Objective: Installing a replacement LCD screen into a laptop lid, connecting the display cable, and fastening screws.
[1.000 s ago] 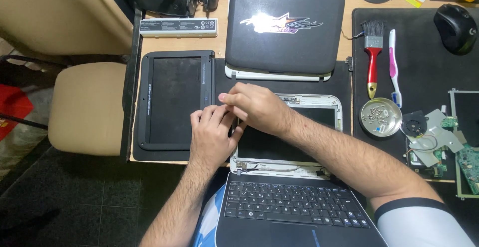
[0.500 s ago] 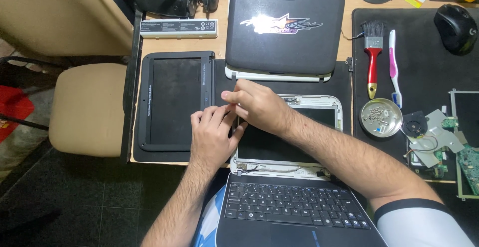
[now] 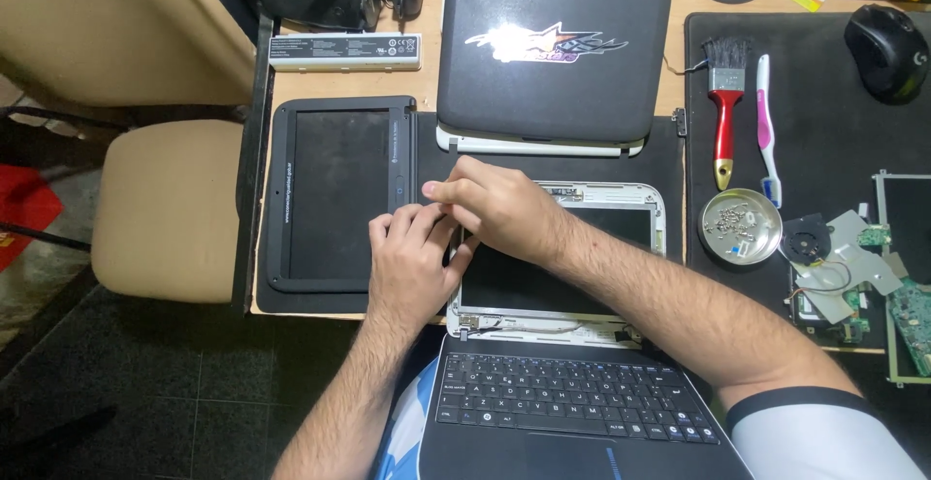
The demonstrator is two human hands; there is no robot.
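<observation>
1. The small laptop with the white-rimmed lid and bare dark screen panel (image 3: 572, 257) lay open and flat on the black mat of the wooden table (image 3: 320, 87), with its black keyboard half (image 3: 572, 412) hanging toward the person's lap.
2. Both hands met at the left edge of the screen panel, near its upper corner. This edge ran away from the person, so the long side under the fingers pointed forward, not across.
3. The left hand (image 3: 412, 252) rested just outside that edge, its fingers close together and pressed down on the rim; I could not tell if they held anything.
4. The right hand (image 3: 495, 204) crossed over the panel from the right, its fingertips (image 3: 436, 189) narrowed together at the corner, touching the left hand's fingers. Whether a small part was pinched between them was hidden.
5. The left hand was nearer to the edge; the right one had to reach over the screen.
6. The loose black rectangular screen frame (image 3: 335, 204) lay just to the left of the hands, and the round metal dish with small screws (image 3: 739, 226) stood well apart on the right.
</observation>
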